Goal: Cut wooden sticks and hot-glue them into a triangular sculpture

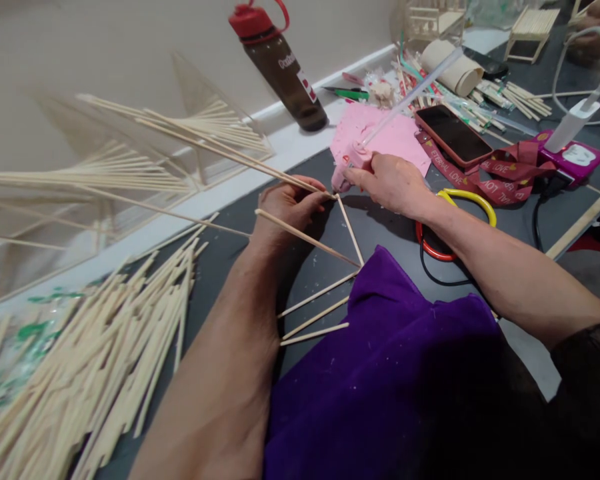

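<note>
My right hand [390, 183] is wrapped round a small pink hot glue gun [353, 165], with a long clear glue stick [413, 97] rising out of its back. Its nozzle points down at a joint where thin wooden sticks meet. My left hand [293, 210] pinches the wooden stick frame [220, 153] close to that joint, fingers partly hidden behind it. The frame's long sticks reach up to the left, and one short stick [350, 230] slopes down from the joint. Beneath my forearms lies a purple cloth [380, 360], with a few loose sticks [315, 317] beside it.
Many loose sticks [125, 333] pile up at left, near fan-shaped stick models [145, 173]. A dark bottle [285, 73] stands by the wall. At right are a phone [454, 135], red-and-yellow-handled scissors [467, 193] and a purple power block [575, 157] with cables.
</note>
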Demonstrator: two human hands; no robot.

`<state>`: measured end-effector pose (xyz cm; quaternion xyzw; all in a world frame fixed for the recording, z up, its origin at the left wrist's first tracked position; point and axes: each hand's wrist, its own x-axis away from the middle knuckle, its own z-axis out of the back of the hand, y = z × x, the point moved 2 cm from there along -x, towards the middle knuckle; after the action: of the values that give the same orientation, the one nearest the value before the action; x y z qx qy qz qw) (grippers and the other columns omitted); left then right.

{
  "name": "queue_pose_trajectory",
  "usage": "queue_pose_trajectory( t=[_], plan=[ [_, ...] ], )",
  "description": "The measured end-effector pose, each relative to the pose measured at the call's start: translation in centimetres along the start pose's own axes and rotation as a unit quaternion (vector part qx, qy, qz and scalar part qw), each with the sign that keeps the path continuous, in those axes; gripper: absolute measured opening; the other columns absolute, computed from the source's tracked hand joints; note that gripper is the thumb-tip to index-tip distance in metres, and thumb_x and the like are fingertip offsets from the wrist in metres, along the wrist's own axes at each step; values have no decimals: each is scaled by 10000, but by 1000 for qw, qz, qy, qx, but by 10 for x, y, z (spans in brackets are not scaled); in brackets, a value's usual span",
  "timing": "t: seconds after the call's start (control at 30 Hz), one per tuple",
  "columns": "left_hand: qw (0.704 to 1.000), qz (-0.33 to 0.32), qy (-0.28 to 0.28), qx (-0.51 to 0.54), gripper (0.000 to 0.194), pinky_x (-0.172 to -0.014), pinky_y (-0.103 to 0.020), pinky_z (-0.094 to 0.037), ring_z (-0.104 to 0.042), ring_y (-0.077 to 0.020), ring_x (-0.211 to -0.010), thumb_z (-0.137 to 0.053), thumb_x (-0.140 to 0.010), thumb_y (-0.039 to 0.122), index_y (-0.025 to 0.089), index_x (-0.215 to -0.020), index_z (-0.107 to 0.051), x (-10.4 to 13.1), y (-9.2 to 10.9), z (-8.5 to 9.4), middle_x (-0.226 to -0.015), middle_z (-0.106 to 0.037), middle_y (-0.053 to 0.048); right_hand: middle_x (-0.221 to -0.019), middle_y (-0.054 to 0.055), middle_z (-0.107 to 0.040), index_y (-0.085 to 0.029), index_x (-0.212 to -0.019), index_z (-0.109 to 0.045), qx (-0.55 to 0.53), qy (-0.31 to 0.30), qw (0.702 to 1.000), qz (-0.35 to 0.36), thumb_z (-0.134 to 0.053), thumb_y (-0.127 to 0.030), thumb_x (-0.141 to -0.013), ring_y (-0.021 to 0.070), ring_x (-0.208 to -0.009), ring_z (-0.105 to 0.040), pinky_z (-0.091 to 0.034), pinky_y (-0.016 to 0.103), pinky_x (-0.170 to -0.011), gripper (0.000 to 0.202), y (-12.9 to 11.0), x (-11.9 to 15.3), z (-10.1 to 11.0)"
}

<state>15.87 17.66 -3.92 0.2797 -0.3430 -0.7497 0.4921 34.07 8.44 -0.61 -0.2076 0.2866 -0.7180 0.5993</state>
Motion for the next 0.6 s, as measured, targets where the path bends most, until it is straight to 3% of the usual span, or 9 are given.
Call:
queue_pose_trajectory(
  t=[0.2,0.6],
  plan=[
    [1000,5,-1,21,183,-574,-253,-436,-575,-145,-598,-683,-685,308,177,-806,-643,-3,-3,-1,-642,-622,4,-1109,159,-759,-125,-1120,-726,0,2,1000,-12,-481,-499,-1006,265,-1107,-695,-501,351,-937,461,0,1,2],
    [1000,-4,3,11,311,-468,-234,-367,-549,-144,-574,-703,-669,393,161,-876,-690,-2,-6,-2,-650,-621,-14,-926,134,-765,-114,-1084,-728,-4,14,1000,-1,-461,-517,-994,283,-1030,-715,-524,375,-904,492,7,-2,0]
  ],
)
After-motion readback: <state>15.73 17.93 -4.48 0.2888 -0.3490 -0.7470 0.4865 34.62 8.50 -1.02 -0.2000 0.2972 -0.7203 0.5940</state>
